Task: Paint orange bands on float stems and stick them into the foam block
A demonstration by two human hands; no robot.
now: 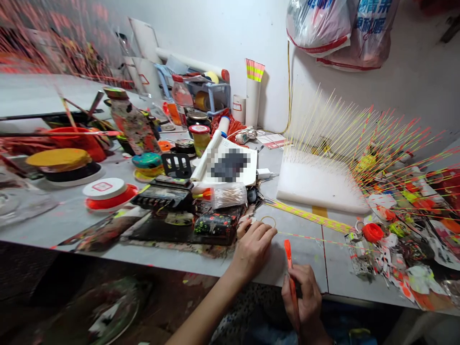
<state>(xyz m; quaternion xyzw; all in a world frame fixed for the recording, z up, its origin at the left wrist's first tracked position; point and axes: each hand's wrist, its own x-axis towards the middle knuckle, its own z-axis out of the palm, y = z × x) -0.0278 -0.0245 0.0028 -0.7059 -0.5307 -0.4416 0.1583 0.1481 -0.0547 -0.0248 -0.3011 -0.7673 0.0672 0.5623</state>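
White wall (pixel 215 28) stands behind 1 grey table (pixel 341 273), and 2 plastic bags (pixel 318 24) hang on this wall; their contents are not clear to see. 2 bare hands are at the front edge. The right hand (pixel 304 292) grasps 1 brush (pixel 288 254), with its orange tip pointing up and away from the person. The left hand (pixel 257 239) is palm down with bent fingers, beside the table's black tools. 1 thin striped stick (pixel 309 236) extends from near its fingertips toward the right; whether the fingers pinch it, I cannot tell. 1 ring (pixel 268 221) lies just beyond this hand.

Farther back, 1 foam block (pixel 319 184) carries many upright rods (pixel 323 124), too many for counting. 1 bundle (pixel 309 214) of striped sticks lies before it.

About containers: 1 clear pack (pixel 217 201) holds many swabs (pixel 233 196), 1 white tube (pixel 253 105) holds pink and yellow strips (pixel 255 70), and 1 red-lidded jar (pixel 201 143) has yellowish contents.
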